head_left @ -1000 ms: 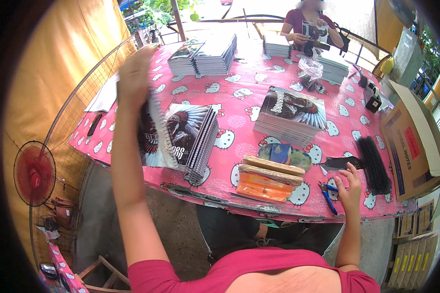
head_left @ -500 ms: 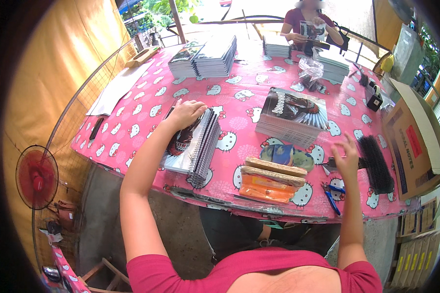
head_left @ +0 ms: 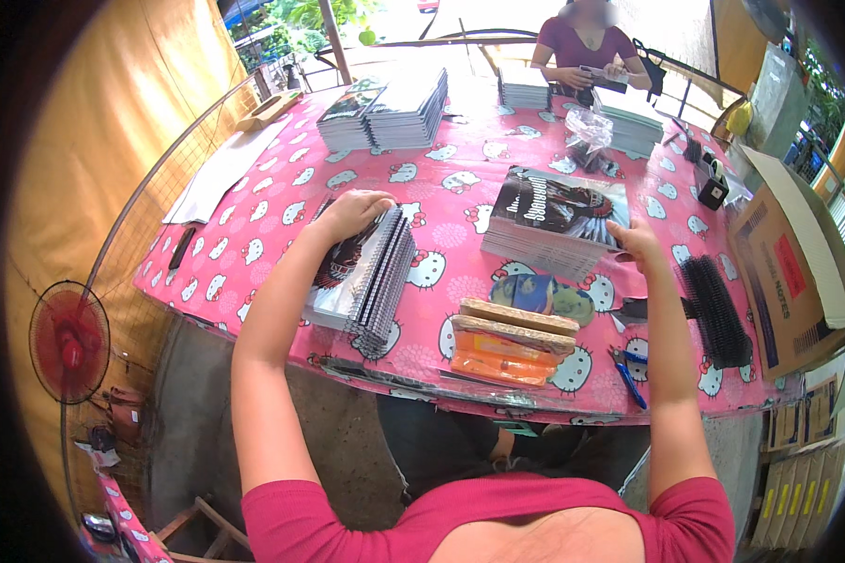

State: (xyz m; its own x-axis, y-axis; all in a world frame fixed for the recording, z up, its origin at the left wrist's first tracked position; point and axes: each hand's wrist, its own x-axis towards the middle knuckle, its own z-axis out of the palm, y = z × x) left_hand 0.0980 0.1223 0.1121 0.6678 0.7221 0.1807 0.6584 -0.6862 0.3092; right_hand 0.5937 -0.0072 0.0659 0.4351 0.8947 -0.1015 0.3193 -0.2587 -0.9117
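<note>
My left hand [head_left: 355,214] lies flat over the top of a pile of spiral notebooks [head_left: 352,291], its fingers reaching toward their coil-bound edge. At the right edge of a stack of booklets with dark illustrated covers [head_left: 545,211], my right hand [head_left: 637,244] pinches the top booklet, thumb on its cover; the other fingers are partly hidden. Below that stack sit wooden blocks with an orange wrapped piece [head_left: 512,347] and a blue-green patterned cloth item [head_left: 545,297]. Blue-handled pliers [head_left: 631,375] lie beneath my right forearm. A bundle of black binding coils [head_left: 715,314] rests to its right.
An open cardboard box [head_left: 798,272] stands at the right edge. Taller notebook stacks [head_left: 408,113] sit at the back, with a clear plastic bag [head_left: 589,136] farther right. Across the pink patterned table [head_left: 451,178], a person [head_left: 587,56] handles a booklet. A red fan [head_left: 69,340] is left.
My right hand has moved up and left from above the pliers to the middle stack's right edge. My left hand stays on its notebooks. The person opposite has lowered a booklet.
</note>
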